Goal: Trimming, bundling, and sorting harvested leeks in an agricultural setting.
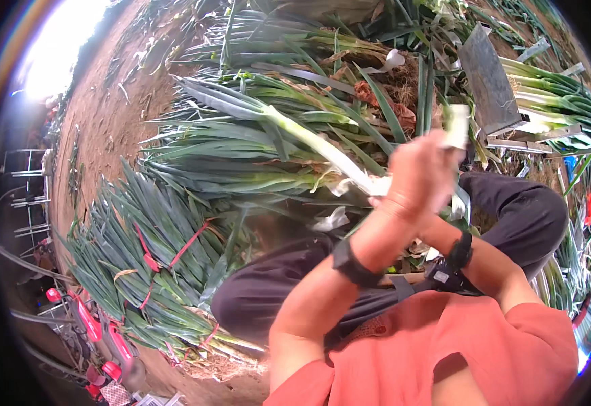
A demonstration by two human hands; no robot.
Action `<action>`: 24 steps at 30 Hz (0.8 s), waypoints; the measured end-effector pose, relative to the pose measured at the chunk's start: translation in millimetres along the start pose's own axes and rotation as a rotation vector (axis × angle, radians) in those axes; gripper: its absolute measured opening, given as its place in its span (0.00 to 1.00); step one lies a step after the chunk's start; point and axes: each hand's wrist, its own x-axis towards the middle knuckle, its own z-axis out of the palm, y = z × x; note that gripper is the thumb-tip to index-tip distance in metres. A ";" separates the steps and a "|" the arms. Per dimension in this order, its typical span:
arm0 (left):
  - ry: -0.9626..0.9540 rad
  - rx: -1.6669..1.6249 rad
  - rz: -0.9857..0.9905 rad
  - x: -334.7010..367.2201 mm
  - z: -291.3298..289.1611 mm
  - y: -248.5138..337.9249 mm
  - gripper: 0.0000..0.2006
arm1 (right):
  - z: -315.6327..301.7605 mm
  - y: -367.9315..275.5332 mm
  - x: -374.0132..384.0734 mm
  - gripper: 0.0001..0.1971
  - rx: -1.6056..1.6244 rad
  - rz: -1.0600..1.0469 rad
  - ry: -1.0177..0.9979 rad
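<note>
A leek [319, 145] lies slantwise in front of me, its green leaves pointing up and left and its white stem running in beneath my wrists. My left hand [420, 169], somewhat blurred, is closed in a fist and crosses over my right arm. Out of the top of that fist sticks a pale, smeared leek layer [456, 125]. My right hand is mostly hidden under the left one; only its wrist [432, 230] shows plainly. A fingertip appears against the end of the white stem, but whose hand it belongs to is unclear.
Leafy leeks [241, 152] are heaped beyond my knees. Bundles tied with red bands [150, 260] lie at my left. At the right, a metal plate [488, 81] stands upright beside a rack of trimmed leeks [552, 101]. Bare soil [99, 128] stretches off at the far left.
</note>
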 end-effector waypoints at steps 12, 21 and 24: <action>0.828 0.391 -0.421 -17.7 -75.6 -145.5 0.28 | 5.0 -39.4 16.4 0.11 0.739 0.507 -0.051; 0.789 -0.614 -0.641 -31.9 -49.4 -192.0 0.26 | 13.8 -40.2 12.0 0.13 0.695 0.468 -0.078; 0.854 -0.737 -0.668 -34.9 -51.1 -202.5 0.22 | 14.1 -52.2 13.5 0.10 0.804 0.636 -0.052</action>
